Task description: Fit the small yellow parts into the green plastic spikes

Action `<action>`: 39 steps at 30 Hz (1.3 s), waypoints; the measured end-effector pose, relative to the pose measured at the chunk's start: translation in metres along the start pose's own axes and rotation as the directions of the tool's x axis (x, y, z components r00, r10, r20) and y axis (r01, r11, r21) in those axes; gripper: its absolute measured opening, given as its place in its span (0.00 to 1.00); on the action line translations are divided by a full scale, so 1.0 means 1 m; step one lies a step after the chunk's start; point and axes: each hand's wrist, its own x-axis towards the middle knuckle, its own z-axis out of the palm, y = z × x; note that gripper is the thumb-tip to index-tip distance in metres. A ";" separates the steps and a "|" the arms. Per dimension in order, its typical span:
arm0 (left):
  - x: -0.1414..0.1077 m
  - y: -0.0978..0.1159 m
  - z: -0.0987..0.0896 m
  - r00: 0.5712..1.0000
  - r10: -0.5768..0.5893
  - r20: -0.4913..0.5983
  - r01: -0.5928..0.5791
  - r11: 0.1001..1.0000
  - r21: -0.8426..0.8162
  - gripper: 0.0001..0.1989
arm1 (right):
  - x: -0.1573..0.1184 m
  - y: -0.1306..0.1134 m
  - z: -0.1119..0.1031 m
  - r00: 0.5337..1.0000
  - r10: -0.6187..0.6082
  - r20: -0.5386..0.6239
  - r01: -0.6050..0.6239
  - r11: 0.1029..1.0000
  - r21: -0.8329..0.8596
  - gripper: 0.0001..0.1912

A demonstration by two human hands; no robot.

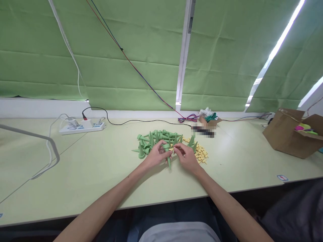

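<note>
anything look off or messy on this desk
Nothing looks damaged or spilled. The green cones and small yellow pieces lie in loose heaps behind the hands. The cardboard box at far right sits askew, flaps open.

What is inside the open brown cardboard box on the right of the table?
Inside the open brown cardboard box, bright yellow-green and pink items show at the opening. The flaps and walls hide everything deeper.

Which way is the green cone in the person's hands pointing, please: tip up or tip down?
Tip down. The green cone hangs from the left hand with its wide end uppermost and its point toward the table.
</note>
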 end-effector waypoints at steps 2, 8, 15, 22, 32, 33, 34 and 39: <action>0.000 0.000 0.000 1.000 -0.003 0.006 0.003 1.000 0.008 0.22 | 0.000 0.000 0.000 1.000 0.000 0.006 0.000 1.000 0.005 0.10; -0.001 0.002 0.000 1.000 -0.008 0.021 0.007 1.000 0.027 0.22 | -0.001 0.000 0.001 1.000 0.011 0.013 -0.011 1.000 0.013 0.10; 0.001 -0.003 -0.003 1.000 0.006 0.025 -0.008 0.998 0.064 0.23 | 0.000 -0.001 0.001 1.000 0.016 0.026 -0.016 1.000 0.022 0.11; 0.001 -0.005 -0.005 1.000 0.008 0.031 -0.011 0.994 0.109 0.23 | 0.000 -0.002 0.000 0.999 0.006 0.039 -0.006 1.000 -0.007 0.11; 0.001 -0.004 -0.004 0.999 0.024 0.044 -0.031 0.987 0.156 0.21 | 0.001 -0.003 0.000 1.000 -0.007 0.027 0.009 0.995 -0.100 0.16; 0.001 -0.003 -0.003 0.999 0.026 0.047 -0.033 0.986 0.161 0.21 | 0.001 -0.003 0.000 1.000 -0.007 0.029 0.010 0.994 -0.109 0.17; 0.000 -0.003 -0.003 0.999 0.025 0.049 -0.033 0.986 0.165 0.21 | 0.001 -0.002 0.000 1.000 -0.006 0.031 0.010 0.993 -0.118 0.17; -0.001 -0.001 -0.002 0.998 0.014 0.064 -0.024 0.985 0.171 0.22 | 0.002 0.002 0.001 0.999 -0.006 0.034 0.012 0.986 -0.164 0.22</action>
